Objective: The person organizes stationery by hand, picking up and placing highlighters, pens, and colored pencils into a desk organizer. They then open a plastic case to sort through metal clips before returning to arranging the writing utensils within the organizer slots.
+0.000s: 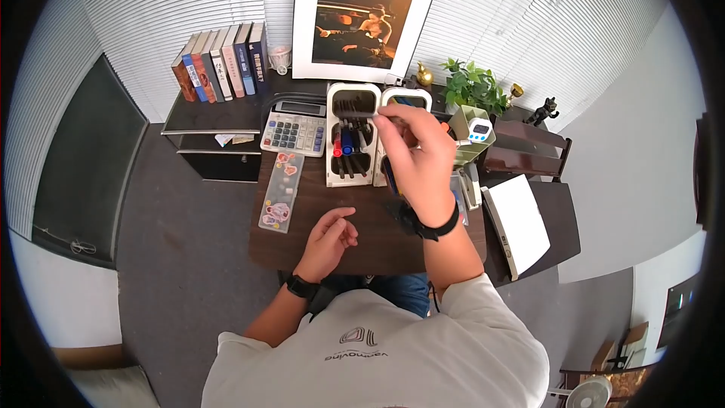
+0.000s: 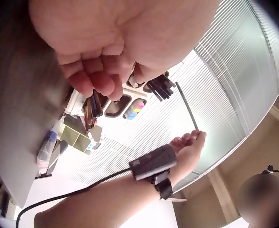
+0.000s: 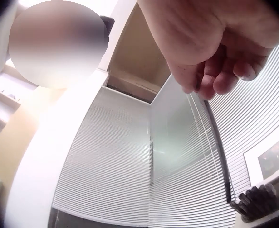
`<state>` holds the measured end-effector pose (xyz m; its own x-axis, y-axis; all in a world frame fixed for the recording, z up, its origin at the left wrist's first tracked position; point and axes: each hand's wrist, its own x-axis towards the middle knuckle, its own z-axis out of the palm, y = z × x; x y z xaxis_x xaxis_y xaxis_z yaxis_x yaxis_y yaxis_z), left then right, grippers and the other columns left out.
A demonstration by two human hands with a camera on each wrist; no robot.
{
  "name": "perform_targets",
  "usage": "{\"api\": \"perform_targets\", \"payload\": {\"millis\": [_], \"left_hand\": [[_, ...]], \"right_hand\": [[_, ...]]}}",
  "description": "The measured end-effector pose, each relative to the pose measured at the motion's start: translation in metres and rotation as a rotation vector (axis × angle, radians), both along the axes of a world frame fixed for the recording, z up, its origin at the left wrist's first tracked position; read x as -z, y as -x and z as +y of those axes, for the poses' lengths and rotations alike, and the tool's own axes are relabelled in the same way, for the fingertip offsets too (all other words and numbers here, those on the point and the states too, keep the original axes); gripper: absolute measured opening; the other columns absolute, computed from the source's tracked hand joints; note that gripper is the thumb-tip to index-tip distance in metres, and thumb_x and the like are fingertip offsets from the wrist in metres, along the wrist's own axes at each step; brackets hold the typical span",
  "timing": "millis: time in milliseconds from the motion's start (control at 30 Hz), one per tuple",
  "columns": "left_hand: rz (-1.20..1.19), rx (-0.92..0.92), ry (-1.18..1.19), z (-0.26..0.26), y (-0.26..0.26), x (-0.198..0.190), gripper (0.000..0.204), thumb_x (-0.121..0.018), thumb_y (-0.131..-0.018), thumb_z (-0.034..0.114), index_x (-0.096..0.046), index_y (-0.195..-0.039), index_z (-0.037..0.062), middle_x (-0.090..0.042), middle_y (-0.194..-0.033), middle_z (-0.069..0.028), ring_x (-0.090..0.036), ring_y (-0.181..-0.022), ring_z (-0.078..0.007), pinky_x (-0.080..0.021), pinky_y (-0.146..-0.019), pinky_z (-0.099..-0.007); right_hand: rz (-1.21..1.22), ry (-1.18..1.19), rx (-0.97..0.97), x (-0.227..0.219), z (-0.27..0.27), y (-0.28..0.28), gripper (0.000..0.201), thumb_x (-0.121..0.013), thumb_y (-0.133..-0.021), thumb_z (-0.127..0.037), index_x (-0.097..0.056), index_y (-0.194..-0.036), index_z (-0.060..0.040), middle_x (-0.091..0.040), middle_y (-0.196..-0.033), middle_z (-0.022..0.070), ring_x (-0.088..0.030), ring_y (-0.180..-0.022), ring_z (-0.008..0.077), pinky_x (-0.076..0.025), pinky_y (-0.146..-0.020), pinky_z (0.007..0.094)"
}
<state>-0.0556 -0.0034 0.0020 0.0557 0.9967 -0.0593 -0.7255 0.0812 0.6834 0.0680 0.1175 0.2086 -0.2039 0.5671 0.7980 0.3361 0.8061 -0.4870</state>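
Note:
My right hand (image 1: 423, 153) is raised over the white pen organizer (image 1: 329, 170), pinching a long thin black pencil-like stick (image 2: 187, 107) by one end. In the right wrist view the stick (image 3: 217, 142) slants down from the fingertips, its far end overlapping a bundle of dark pens (image 3: 258, 202) in a compartment. Among the organizer's contents are a red marker (image 1: 337, 146) and a blue marker (image 1: 347, 141). Near the desk's front edge, my left hand (image 1: 325, 243) hangs with fingers loosely bent, holding nothing.
Left of the organizer lie a calculator (image 1: 294, 133) and a clear stickered case (image 1: 280, 200). A second white organizer (image 1: 424, 94) adjoins on the right, partly hidden by my hand. Beyond are a green holder (image 1: 470, 153), a plant (image 1: 474, 85) and a white box-like object (image 1: 521, 223). Books (image 1: 223, 64) stand back left.

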Motion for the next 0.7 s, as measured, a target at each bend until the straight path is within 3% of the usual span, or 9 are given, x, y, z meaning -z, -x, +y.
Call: {"api": "perform_targets", "payload": {"millis": [100, 200, 267, 333, 400, 467, 533, 633, 700], "left_hand": [[-0.008, -0.071, 0.002, -0.001, -0.003, -0.003, 0.037, -0.049, -0.11, 0.024, -0.053, -0.142, 0.0047, -0.064, -0.093, -0.0063, -0.059, -0.086, -0.0139, -0.051, -0.081, -0.0331], [-0.033, -0.109, -0.094, -0.002, -0.002, -0.004, 0.04, -0.047, -0.111, 0.027, -0.05, -0.145, 0.005, -0.063, -0.092, -0.0064, -0.059, -0.085, -0.0144, -0.05, -0.081, -0.0338], [0.002, -0.126, -0.125, -0.008, -0.001, -0.008, 0.037, -0.047, -0.111, 0.025, -0.052, -0.142, 0.0044, -0.064, -0.094, -0.0068, -0.058, -0.084, -0.0137, -0.05, -0.08, -0.0328], [0.042, -0.145, -0.163, -0.013, 0.003, -0.018, 0.035, -0.047, -0.111, 0.023, -0.055, -0.139, 0.0037, -0.065, -0.096, -0.0072, -0.058, -0.084, -0.013, -0.05, -0.079, -0.0318], [0.432, -0.108, -0.125, -0.021, 0.011, -0.03, 0.027, -0.051, -0.109, 0.015, -0.062, -0.13, 0.0012, -0.067, -0.095, -0.0077, -0.057, -0.077, -0.0116, -0.05, -0.074, -0.0285], [0.571, -0.043, -0.136, -0.032, 0.014, -0.054, 0.023, -0.053, -0.107, 0.011, -0.064, -0.124, 0.0001, -0.067, -0.093, -0.0075, -0.058, -0.075, -0.0108, -0.05, -0.071, -0.027], [0.712, 0.032, -0.149, -0.036, 0.014, -0.063, 0.019, -0.056, -0.105, 0.008, -0.066, -0.118, -0.0009, -0.068, -0.091, -0.0073, -0.058, -0.073, -0.0101, -0.05, -0.068, -0.0255], [0.434, 0.154, -0.012, -0.04, 0.013, -0.07, 0.01, -0.06, -0.103, 0.006, -0.066, -0.109, 0.0009, -0.068, -0.086, -0.0027, -0.061, -0.071, -0.0093, -0.049, -0.064, -0.0248], [0.277, 0.029, 0.09, -0.033, 0.016, -0.097, 0.01, -0.06, -0.103, 0.01, -0.065, -0.108, 0.0023, -0.067, -0.084, -0.0018, -0.059, -0.069, -0.0098, -0.047, -0.061, -0.025]], "right_hand": [[0.166, 0.149, -0.106, -0.007, -0.014, -0.012, 0.011, -0.079, -0.092, -0.01, -0.073, -0.095, -0.0017, -0.063, -0.074, -0.0003, -0.051, -0.063, 0.0048, -0.041, -0.055, 0.0228], [0.194, 0.504, -0.301, 0.007, -0.006, -0.023, 0.013, -0.079, -0.093, -0.011, -0.071, -0.091, -0.0015, -0.059, -0.072, -0.0022, -0.047, -0.064, 0.0033, -0.04, -0.056, 0.0233], [0.215, 0.547, -0.325, 0.012, -0.01, -0.024, 0.021, -0.078, -0.095, -0.012, -0.064, -0.082, -0.0017, -0.054, -0.07, -0.0038, -0.043, -0.066, 0.0029, -0.038, -0.057, 0.0234], [0.12, 0.675, -0.371, 0.021, -0.012, -0.031, 0.028, -0.073, -0.098, -0.007, -0.055, -0.077, -0.0045, -0.061, -0.081, -0.0028, -0.048, -0.068, 0.0034, -0.041, -0.061, 0.022], [0.091, 0.676, -0.374, 0.033, -0.013, -0.038, 0.03, -0.073, -0.098, -0.007, -0.053, -0.075, -0.0061, -0.06, -0.079, -0.0035, -0.048, -0.067, 0.003, -0.04, -0.06, 0.0222], [0.121, 0.761, -0.388, 0.044, -0.02, -0.045, 0.033, -0.074, -0.098, -0.008, -0.05, -0.074, -0.007, -0.06, -0.077, -0.004, -0.049, -0.067, 0.0028, -0.039, -0.06, 0.0223], [0.177, 0.781, -0.405, 0.054, -0.026, -0.053, 0.02, -0.076, -0.096, -0.012, -0.064, -0.084, -0.0018, -0.054, -0.072, -0.0052, -0.047, -0.068, 0.0035, -0.042, -0.06, 0.0232], [0.265, 0.822, -0.498, 0.069, -0.039, -0.078, 0.026, -0.071, -0.1, -0.013, -0.07, -0.124, -0.0031, -0.066, -0.084, -0.0011, -0.063, -0.076, 0.0058, -0.05, -0.068, 0.0216], [0.327, 0.865, -0.46, 0.088, -0.047, -0.098, 0.024, -0.07, -0.101, -0.013, -0.07, -0.123, -0.0032, -0.067, -0.084, -0.0007, -0.063, -0.076, 0.0059, -0.05, -0.068, 0.0216]]}}
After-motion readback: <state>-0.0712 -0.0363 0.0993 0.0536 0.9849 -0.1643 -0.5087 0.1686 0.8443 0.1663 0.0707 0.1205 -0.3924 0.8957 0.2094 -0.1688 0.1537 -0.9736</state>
